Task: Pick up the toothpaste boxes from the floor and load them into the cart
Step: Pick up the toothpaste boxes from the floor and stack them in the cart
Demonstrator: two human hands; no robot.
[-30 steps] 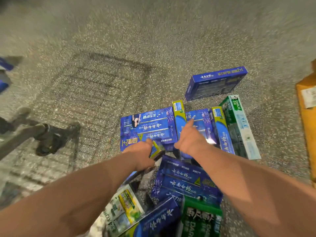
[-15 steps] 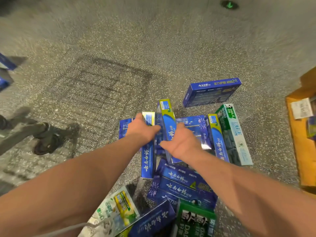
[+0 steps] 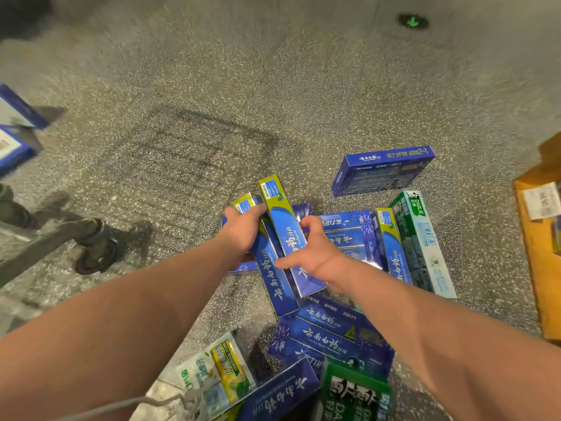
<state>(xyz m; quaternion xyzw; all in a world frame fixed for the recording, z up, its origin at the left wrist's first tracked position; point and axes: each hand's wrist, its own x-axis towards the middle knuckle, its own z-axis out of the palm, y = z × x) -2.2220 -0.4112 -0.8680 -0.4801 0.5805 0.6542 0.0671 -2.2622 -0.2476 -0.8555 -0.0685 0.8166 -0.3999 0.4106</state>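
Two narrow blue toothpaste boxes with yellow-green ends are raised side by side above the pile on the speckled floor. My left hand (image 3: 243,229) grips the left box (image 3: 274,287) near its top. My right hand (image 3: 315,253) wraps thumb and fingers around the right box (image 3: 282,220). Beneath and around them lie more boxes: a wide blue one (image 3: 382,170) further off, a green-white one (image 3: 425,238), a narrow blue one (image 3: 391,247), a wide blue one (image 3: 331,338) nearer me and a green one (image 3: 355,396). The cart's wheel (image 3: 97,247) and lower frame show at the left.
An orange cardboard box (image 3: 540,253) stands at the right edge. Blue boxes (image 3: 15,129) lie at the far left edge. A white-yellow pack (image 3: 212,372) and a white cord lie near the bottom. A green arrow mark (image 3: 413,22) is on the floor far ahead.
Both hands went from reaching over the pile to each gripping a narrow blue box. The two boxes have risen off the pile and come together.
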